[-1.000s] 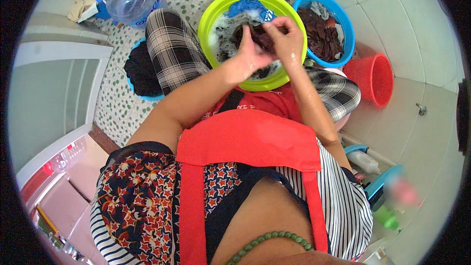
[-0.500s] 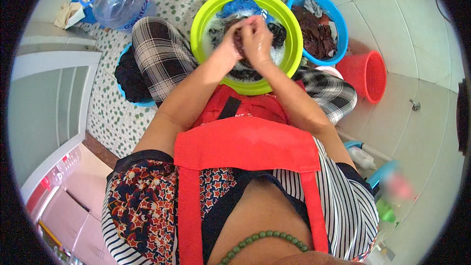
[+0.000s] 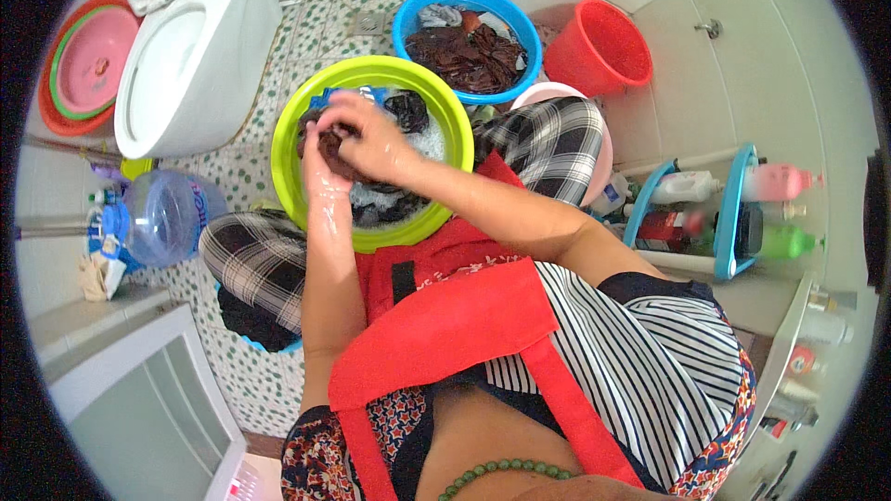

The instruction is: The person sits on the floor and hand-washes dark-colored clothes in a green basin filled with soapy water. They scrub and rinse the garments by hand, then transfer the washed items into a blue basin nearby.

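Both hands are closed on a wet dark brown cloth point(image 3: 336, 156), bunched between them over a lime-green basin point(image 3: 369, 67). My left hand point(image 3: 325, 165) grips it from the near left side. My right hand point(image 3: 379, 141) presses on it from the right, slightly blurred, with wet skin. Below them, dark cloth point(image 3: 376, 209) lies in sudsy water point(image 3: 427, 144), along with a black bundle point(image 3: 406, 111) by the far rim. A bit of blue cloth point(image 3: 320, 98) shows behind my fingers. The brown cloth's lower part is partly hidden by my hands.
Beyond the basin stands a blue tub point(image 3: 533, 35) of dark clothes, beside a red bucket point(image 3: 608, 46). A toilet point(image 3: 218, 65) and a large clear bottle point(image 3: 172, 213) are at left. Bottles fill a blue rack point(image 3: 733, 213) at right. Black clothes point(image 3: 255, 317) sit near my left knee.
My view has swung right and the basin now appears lower and further left. Both hands keep hold of the brown cloth, while their grip on it has shifted.
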The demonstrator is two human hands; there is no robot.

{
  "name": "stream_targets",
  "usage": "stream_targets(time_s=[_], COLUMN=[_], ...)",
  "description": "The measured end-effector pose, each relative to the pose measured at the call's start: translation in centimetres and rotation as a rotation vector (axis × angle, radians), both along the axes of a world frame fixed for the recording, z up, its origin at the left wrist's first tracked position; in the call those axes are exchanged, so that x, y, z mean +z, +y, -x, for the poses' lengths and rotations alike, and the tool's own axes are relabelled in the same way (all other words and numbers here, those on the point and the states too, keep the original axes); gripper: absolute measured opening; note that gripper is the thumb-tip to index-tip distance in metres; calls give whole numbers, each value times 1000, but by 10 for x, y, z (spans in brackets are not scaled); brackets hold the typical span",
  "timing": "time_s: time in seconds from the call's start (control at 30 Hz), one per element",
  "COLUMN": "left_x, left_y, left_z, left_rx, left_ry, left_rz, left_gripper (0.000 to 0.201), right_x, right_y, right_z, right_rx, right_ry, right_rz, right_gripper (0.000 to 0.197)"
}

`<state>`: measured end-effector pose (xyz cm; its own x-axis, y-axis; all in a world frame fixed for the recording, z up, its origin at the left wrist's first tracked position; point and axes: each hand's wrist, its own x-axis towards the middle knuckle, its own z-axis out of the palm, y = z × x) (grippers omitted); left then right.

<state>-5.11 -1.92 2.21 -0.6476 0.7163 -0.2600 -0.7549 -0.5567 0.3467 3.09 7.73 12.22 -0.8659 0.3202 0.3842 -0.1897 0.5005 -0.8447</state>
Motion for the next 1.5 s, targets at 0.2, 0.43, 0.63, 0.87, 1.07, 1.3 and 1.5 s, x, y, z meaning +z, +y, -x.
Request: stream_targets(time_s=[0.2,0.43,0.63,0.87,1.07,1.3,1.5], left_x=[-53,-32,-70,-25,-48,14,-1], left_y=[4,-2,-6,9,-8,14,8], left_z=[-35,-38,-45,-42,-40,-34,-23], left_rx=[-32,-198,-320,-318,-227,-175,-80], left_ry=[-151,-24,41,-158,144,-176,-76], left_rz=[35,69,-325,-17,-120,98,227], left_gripper=[45,47,44,42,44,37,46], right_x=[-91,-28,-54,-46,-49,-45,-40], right_y=[-21,-25,-40,0,-47,20,0], right_z=[-28,-44,-41,-23,-51,-39,-77], right_rx=[-19,62,-27,-293,14,-273,-131], right_ry=[-266,-358,-245,-467,-244,-137,-52], right_rz=[-50,-72,-410,-85,-322,-39,-406], right_gripper=[41,24,18,33,32,32,48])
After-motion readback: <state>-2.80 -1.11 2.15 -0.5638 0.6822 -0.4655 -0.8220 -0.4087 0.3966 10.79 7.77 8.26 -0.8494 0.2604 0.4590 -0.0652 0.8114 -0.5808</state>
